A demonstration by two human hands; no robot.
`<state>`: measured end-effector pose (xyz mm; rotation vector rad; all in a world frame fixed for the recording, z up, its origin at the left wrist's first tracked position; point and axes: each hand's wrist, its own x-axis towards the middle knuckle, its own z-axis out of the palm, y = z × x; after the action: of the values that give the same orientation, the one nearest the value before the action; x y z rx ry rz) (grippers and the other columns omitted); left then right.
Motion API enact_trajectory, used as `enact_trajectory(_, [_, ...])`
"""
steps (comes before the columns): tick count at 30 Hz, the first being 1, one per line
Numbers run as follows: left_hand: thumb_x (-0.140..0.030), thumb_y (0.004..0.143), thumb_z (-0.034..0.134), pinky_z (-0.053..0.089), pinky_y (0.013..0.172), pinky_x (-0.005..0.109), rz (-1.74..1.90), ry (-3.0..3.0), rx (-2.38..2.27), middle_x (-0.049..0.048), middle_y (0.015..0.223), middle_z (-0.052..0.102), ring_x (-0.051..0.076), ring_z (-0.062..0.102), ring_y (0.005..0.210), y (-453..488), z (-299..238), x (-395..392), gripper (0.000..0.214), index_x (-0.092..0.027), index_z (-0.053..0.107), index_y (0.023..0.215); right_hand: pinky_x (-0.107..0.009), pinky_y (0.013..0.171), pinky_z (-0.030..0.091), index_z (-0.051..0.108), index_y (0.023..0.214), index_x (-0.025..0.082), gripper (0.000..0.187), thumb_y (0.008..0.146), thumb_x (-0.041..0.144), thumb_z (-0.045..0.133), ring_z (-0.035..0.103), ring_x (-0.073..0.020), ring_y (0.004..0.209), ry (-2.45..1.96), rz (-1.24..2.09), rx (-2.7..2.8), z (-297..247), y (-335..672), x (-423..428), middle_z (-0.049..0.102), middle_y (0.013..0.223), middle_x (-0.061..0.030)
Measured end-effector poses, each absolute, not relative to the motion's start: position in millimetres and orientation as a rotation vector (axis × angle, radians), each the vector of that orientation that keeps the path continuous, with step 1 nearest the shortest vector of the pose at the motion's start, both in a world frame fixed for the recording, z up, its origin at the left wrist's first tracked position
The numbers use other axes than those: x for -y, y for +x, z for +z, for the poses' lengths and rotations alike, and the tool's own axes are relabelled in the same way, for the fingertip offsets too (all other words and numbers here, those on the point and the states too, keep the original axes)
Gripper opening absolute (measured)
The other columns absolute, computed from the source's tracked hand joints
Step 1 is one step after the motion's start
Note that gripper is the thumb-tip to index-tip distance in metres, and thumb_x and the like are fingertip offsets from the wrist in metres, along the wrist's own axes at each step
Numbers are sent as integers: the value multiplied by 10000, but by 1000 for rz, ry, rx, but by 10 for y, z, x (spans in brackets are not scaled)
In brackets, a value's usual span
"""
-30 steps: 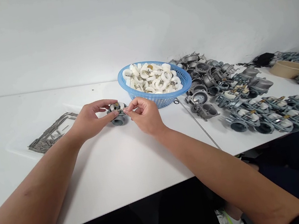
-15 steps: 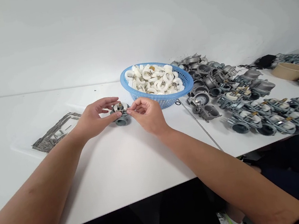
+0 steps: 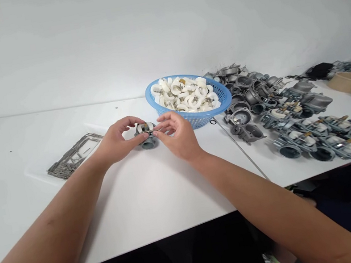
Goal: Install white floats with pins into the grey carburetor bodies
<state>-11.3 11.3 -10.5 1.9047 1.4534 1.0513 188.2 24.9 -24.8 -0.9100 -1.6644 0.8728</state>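
Your left grip (image 3: 117, 138) is clamped on the metal body (image 3: 149, 145), resting mid-surface (image 3: 153, 199). Your right grip (image 3: 179, 136) meets its right side, fingers straighter than half a second ago; whether it pinches anything, I cannot tell. Pins (image 3: 63, 169) lie left; the blue basket (image 3: 206, 120) stands farther, right.

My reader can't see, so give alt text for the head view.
Left hand holds a metal part on a white table, right hand at its edge; behind, a blue basket of white rings; pins left, metal pieces right.
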Motion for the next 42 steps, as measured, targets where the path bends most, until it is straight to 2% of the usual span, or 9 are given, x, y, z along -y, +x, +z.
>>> enact_trajectory(3, [-511,752,742,403,1098,450,1050,1889,-1477,39,1208,675,274,567,1197,-96,-78,-93,418,-261,669,1080,-303,739,501,574,1050,207,323,765,226,726,668,-164,793,-944,905,1632,-257,1891,-263,724,858,0])
enact_trajectory(8, [-485,737,759,420,1076,421,1043,1850,-1501,67,1293,637,275,563,1212,-73,-48,-60,639,-258,578,1307,-299,742,490,617,948,194,218,764,237,726,650,-160,777,-948,909,1643,-259,1895,-286,719,827,-1])
enact_trajectory(16, [-511,760,733,357,1142,461,1029,1837,-1594,42,1338,619,286,491,1317,-83,-116,-94,477,-298,670,1182,-319,749,440,739,857,213,81,829,271,691,587,-172,826,-1082,750,1810,-234,1925,-293,713,924,-10])
enact_trajectory(22, [-492,768,741,369,1137,437,1061,1815,-1469,58,1321,639,267,520,1312,-97,-126,-97,606,-287,600,1321,-312,771,453,769,873,230,75,830,251,712,618,-178,886,-1016,809,1888,-216,1974,-310,728,967,-8])
enact_trajectory(27, [-492,768,745,335,1165,441,1081,1840,-1458,51,1260,673,249,546,1284,-91,-116,-100,624,-282,594,1336,-311,774,474,765,869,225,110,821,156,695,648,-174,872,-927,746,1927,-227,1997,-321,740,943,-7])
enact_trajectory(35, [-489,757,773,394,1142,441,1111,1825,-1453,30,1314,666,265,571,1273,-101,-134,-104,549,-323,662,1269,-304,773,475,755,868,223,88,866,208,668,657,-167,856,-936,744,1874,-226,1976,-290,746,926,3])
enact_trajectory(42, [-524,676,834,554,983,431,1164,1689,-1403,90,1265,681,289,619,1165,-121,-163,-133,613,-260,701,1214,-290,718,466,746,866,214,103,884,217,645,640,-162,816,-928,727,1876,-236,1950,-283,736,902,-6])
